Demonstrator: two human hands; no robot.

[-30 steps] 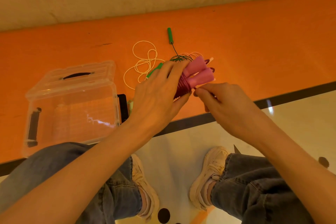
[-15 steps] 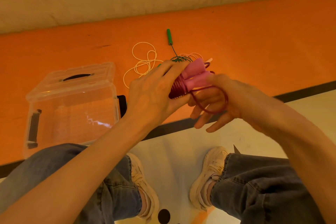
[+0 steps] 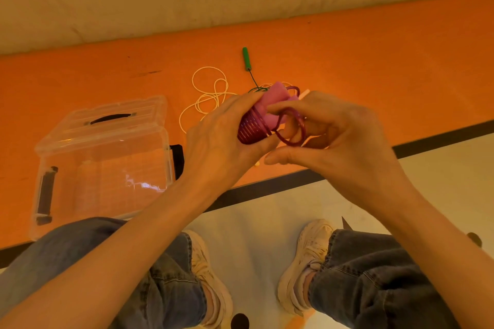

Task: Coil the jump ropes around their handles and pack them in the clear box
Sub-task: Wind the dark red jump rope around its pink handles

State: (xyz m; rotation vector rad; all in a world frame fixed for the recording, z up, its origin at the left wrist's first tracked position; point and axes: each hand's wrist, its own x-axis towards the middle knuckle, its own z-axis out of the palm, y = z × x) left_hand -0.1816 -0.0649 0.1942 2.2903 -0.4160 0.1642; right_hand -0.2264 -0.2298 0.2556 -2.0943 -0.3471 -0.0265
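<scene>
My left hand (image 3: 219,139) grips a pair of pink handles (image 3: 270,104) with dark red rope coiled tightly round their lower part (image 3: 251,128). My right hand (image 3: 334,136) pinches a loose loop of that red rope (image 3: 294,131) beside the handles. Beyond my hands, on the orange mat, lie a loose white rope (image 3: 208,93) and a green-handled rope (image 3: 245,55), partly hidden by my fingers. The clear box (image 3: 104,157) sits on the mat to the left, its lid with a black handle (image 3: 109,118) tipped back.
The orange mat (image 3: 374,61) runs across the view, with a black border strip (image 3: 441,139) near me and a beige cover behind it. My knees in jeans and white shoes (image 3: 310,262) rest on the pale floor below.
My right hand has carried the loose red loop up and round the handles, from below them toward their top. My left hand keeps its grip on the coiled bundle.
</scene>
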